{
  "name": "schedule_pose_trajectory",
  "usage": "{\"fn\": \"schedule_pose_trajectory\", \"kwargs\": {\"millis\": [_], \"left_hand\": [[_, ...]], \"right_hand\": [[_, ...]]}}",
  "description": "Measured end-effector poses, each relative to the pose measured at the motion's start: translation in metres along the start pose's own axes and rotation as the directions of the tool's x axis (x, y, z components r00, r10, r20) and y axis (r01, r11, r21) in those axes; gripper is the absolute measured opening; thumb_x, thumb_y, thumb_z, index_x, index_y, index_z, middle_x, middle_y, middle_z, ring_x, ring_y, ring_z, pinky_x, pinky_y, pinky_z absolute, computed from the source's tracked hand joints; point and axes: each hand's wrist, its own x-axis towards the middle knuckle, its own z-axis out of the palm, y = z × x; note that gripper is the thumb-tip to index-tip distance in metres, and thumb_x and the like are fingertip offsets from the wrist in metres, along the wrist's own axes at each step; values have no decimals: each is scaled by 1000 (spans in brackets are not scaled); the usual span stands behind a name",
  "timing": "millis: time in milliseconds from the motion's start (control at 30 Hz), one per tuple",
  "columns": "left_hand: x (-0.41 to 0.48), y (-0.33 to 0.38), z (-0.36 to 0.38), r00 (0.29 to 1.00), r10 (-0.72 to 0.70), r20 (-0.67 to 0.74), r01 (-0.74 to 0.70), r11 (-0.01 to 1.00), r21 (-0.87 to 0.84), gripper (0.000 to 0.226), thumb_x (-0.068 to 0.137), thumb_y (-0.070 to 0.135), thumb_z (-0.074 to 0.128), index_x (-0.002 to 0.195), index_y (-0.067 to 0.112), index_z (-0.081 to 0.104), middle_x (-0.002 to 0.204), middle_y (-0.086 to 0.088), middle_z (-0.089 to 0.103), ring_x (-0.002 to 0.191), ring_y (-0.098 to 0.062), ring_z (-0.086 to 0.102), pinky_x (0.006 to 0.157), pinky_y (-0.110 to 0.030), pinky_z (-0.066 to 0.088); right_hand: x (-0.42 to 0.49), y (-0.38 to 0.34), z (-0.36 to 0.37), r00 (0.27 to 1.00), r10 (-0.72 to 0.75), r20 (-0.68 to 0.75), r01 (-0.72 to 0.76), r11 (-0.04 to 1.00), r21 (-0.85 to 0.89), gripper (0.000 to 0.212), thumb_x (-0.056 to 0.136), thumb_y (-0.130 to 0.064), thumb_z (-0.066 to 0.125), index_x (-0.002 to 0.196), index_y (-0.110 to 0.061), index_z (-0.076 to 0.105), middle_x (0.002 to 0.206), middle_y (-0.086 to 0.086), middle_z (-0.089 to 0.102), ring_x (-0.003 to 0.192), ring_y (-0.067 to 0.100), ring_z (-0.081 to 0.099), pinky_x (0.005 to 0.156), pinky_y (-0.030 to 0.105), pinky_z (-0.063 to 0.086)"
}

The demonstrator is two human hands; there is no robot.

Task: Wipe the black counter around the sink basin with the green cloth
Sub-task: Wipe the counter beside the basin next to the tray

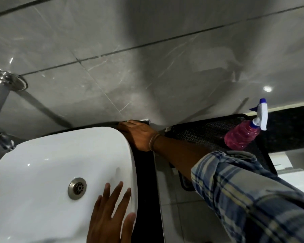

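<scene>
Fingers: left hand (pixel 111 214) splayed flat inside the glossy white ceramic sink basin (pixel 47 172); right hand's (pixel 139 135) pretty much hidden, can't tell
Green cloth: can't see it anywhere
Narrow black counter (pixel 145 181): right hand pressing its back corner

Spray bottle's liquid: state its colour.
Pink, in the clear plastic spray bottle; head view.

Black counter (pixel 144 181) w/ white sink basin (pixel 60 163); spray bottle (pixel 242 135) on black mat (pixel 205 134).
</scene>
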Motion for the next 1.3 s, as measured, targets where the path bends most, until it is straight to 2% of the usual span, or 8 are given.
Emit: {"fn": "schedule_pose_trajectory", "kwargs": {"millis": [167,433,533,667,767,900,1167,1300], "left_hand": [[2,-2,0,1000,-3,3,3,1000,-16,69,109,56,20,135,12,64,148,-14,57,147,-31,32,114,-43,29],[2,-4,2,1000,-6,3,6,999,-32,70,109,57,20,134,12,68,149,-14,57,147,-32,32,119,-36,23],[3,-2,4,1000,-14,-28,13,999,-41,73,109,57,19,131,10,71,147,-16,58,145,-33,32,117,-42,28],[3,-1,6,999,-19,-47,17,999,-48,70,109,57,20,135,13,68,151,-12,57,150,-36,33,114,-59,41],[-2,-4,7,999,-27,-36,23,996,-85,65,108,56,24,141,16,63,158,-5,50,156,-30,28,119,-48,35],[-8,-8,9,1000,-24,-17,23,994,-105,62,107,54,27,143,18,62,162,0,46,159,-23,23,120,-51,33],[-12,-6,7,999,-46,-22,41,981,-188,52,106,43,37,150,21,55,166,7,38,161,-15,17,126,-50,24],[-14,-4,7,999,-25,-21,20,981,-193,50,107,40,38,150,21,54,167,9,37,161,-15,17,128,-48,21]], "right_hand": [[-33,23,-8,998,46,33,-45,998,-32,48,106,-32,49,150,-14,59,157,8,56,145,31,53,123,43,35],[-68,29,-17,982,183,50,-185,982,45,52,108,-25,50,156,-5,48,164,16,45,154,34,40,129,43,26],[-59,16,-17,978,176,109,-176,984,-2,55,109,-30,46,159,-8,43,167,13,40,158,33,34,130,48,24],[-22,3,-11,984,98,151,-87,993,-80,55,109,-35,43,159,-11,46,164,17,45,150,38,43,124,50,29],[-12,-5,-6,978,117,172,-110,993,-49,63,103,-39,36,159,-10,45,163,20,45,149,41,43,124,53,29],[-41,-21,-5,969,155,190,-144,987,-70,64,103,-38,26,158,-12,46,165,17,43,153,40,38,126,54,25],[-177,-149,15,934,323,156,-322,946,-30,58,105,-40,42,159,-19,42,167,8,40,156,33,35,129,49,21],[-242,-236,29,924,274,268,-273,961,-43,59,93,-47,58,149,-25,58,161,4,52,149,27,50,123,46,29]]}}
